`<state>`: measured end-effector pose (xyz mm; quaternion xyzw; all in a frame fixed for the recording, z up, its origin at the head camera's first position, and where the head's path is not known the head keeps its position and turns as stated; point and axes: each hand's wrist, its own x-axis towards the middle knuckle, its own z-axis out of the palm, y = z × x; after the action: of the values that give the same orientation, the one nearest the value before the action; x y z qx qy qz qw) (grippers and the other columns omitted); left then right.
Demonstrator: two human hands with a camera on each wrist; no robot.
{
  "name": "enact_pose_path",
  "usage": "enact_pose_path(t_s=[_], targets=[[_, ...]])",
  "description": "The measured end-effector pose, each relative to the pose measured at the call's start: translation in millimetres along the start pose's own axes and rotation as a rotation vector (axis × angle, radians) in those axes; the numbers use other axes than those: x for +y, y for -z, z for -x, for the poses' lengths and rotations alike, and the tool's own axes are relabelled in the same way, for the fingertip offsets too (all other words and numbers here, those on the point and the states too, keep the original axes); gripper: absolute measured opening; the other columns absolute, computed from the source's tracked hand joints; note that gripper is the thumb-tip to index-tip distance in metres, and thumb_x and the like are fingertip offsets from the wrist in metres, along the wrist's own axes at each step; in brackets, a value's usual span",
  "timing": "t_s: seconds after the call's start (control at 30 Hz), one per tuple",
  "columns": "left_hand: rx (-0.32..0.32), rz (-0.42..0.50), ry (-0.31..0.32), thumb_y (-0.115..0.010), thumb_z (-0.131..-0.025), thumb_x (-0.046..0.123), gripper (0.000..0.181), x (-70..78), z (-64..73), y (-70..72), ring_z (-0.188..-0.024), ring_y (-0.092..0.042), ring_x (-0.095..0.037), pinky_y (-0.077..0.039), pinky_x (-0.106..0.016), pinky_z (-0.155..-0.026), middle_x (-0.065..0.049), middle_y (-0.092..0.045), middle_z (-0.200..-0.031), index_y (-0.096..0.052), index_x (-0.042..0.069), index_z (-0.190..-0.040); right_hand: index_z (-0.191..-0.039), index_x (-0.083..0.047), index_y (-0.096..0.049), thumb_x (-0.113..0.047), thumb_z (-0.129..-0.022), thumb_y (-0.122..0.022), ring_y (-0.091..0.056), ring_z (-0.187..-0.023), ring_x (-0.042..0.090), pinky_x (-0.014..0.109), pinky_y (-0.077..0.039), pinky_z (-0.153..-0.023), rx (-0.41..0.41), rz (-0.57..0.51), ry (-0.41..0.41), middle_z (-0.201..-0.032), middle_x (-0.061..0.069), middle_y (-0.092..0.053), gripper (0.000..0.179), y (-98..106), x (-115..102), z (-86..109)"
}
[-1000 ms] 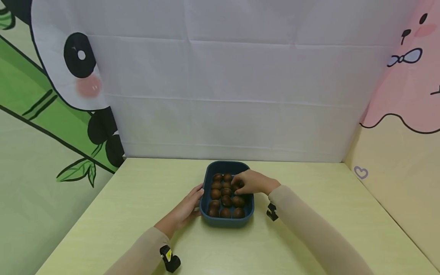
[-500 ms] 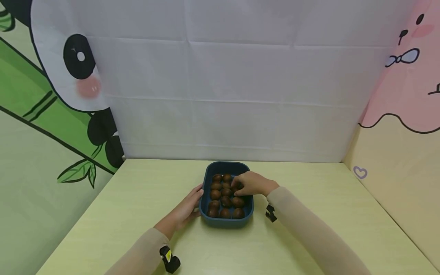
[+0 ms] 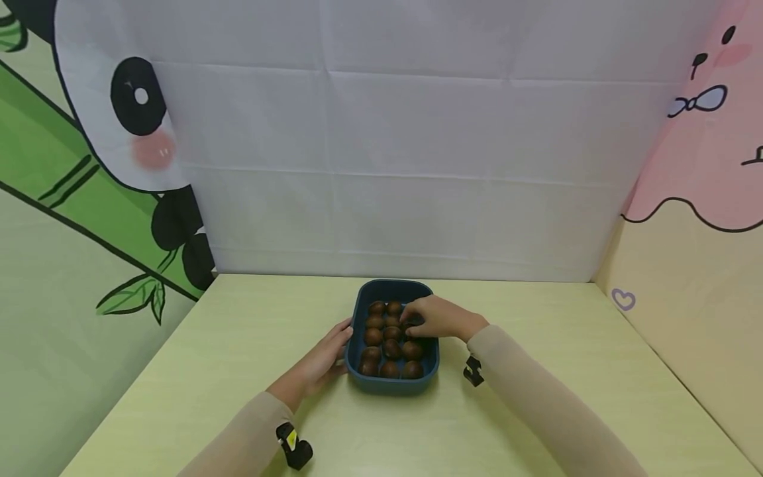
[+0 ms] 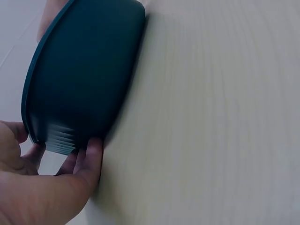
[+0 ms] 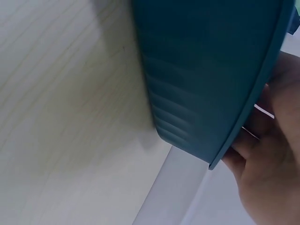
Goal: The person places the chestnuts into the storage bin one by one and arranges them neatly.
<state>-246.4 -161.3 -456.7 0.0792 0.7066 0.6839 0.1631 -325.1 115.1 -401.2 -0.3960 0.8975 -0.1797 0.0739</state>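
A dark blue-green plastic box [image 3: 391, 386] stands on the table, holding rows of glossy brown chestnuts [image 3: 391, 349]. My left hand [image 3: 322, 361] rests against the box's left wall; in the left wrist view its fingertips touch the ridged end of the wall [image 4: 84, 75]. My right hand [image 3: 438, 317] reaches over the right rim, thumb and forefinger bent together around a dark chestnut [image 3: 413, 320], partly hidden by the fingers. From the right wrist view, the box's outer wall [image 5: 201, 70] hides the fingertips of that hand [image 5: 272, 159].
The pale wood-grain table [image 3: 536, 371] runs back to a white cloth screen [image 3: 387, 165]. Painted cartoon walls stand to the left [image 3: 71, 318] and right [image 3: 703, 278]. Each sleeve has a black strap piece near the wrist.
The right fingers have shifted very slightly over the same chestnut. The left hand and the box look almost unmoved.
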Motion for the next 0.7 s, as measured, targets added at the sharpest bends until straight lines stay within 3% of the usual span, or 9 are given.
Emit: enact_pose_path(t_s=[0.3, 0.57, 0.7], targets=[[0.032, 0.023, 0.014, -0.034, -0.111, 0.035, 0.056, -1.0, -1.7, -2.5, -0.139, -0.038, -0.042, -0.04, -0.058, -0.104, -0.021, -0.034, -0.156, -0.019, 0.013, -0.161, -0.118, -0.001, -0.07, -0.015, -0.096, -0.067, -0.063, -0.112, 0.031, 0.043, -0.05, -0.094, 0.071, 0.015, 0.075, -0.117, 0.009, -0.069, 0.027, 8, 1, 16.2], [0.045, 0.038, 0.022, -0.036, -0.11, 0.038, 0.056, 2.2, -2.2, -5.0, -0.137, -0.041, -0.039, -0.043, -0.055, -0.101, -0.019, -0.04, -0.152, -0.023, 0.015, -0.159, -0.121, -0.005, -0.069, -0.02, -0.098, -0.067, -0.058, -0.116, 0.03, 0.046, -0.046, -0.099, 0.113, 0.027, 0.049, -0.12, 0.006, -0.067, 0.027, 10, 8, 36.0], [0.04, 0.051, 0.029, -0.034, -0.11, 0.035, 0.053, 2.7, -1.7, -2.6, -0.135, -0.044, -0.04, -0.047, -0.05, -0.098, -0.024, -0.04, -0.15, -0.024, 0.015, -0.159, -0.121, -0.007, -0.069, -0.02, -0.098, -0.067, -0.056, -0.12, 0.029, 0.048, -0.044, -0.101, 0.163, 0.045, 0.056, -0.123, 0.005, -0.066, 0.027, 11, 11, 47.4]])
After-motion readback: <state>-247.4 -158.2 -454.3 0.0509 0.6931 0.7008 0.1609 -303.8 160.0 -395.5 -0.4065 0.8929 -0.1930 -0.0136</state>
